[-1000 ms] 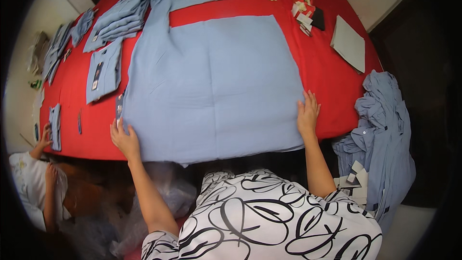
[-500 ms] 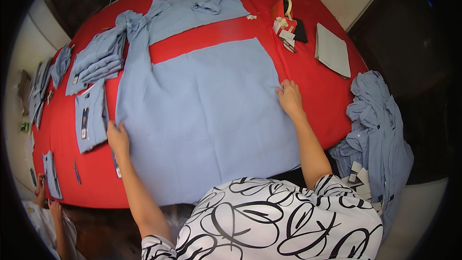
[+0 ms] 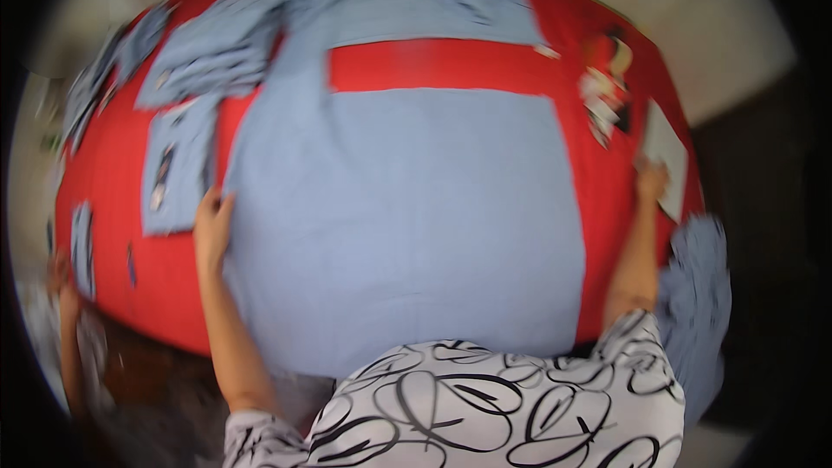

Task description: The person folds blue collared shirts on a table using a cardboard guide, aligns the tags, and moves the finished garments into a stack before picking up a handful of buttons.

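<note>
A light blue shirt (image 3: 407, 225) lies spread out in front of me, its sleeve side stretching toward the far left. At its left edge rests my left hand (image 3: 214, 225), thumb and fingers apart, close to a folded blue shirt (image 3: 184, 195) with a dark tag. My right hand (image 3: 652, 182) is out at the right, at the near left side of a stack of whitish sheets (image 3: 666, 143). Motion smears its fingers, so I cannot tell whether they grip a sheet.
Red cloth (image 3: 390, 65) covers the table. A stack of folded blue shirts (image 3: 217, 56) and another spread shirt (image 3: 425, 4) lie farther back. Tape and small tags (image 3: 604, 91) sit at right. Blue garments (image 3: 693, 295) hang beyond the right edge. Another person's hand (image 3: 61, 277) is at far left.
My right hand has left the shirt's right edge and moved right to the whitish sheets. The left hand stays by the left edge. The whole view has shifted and blurred.
</note>
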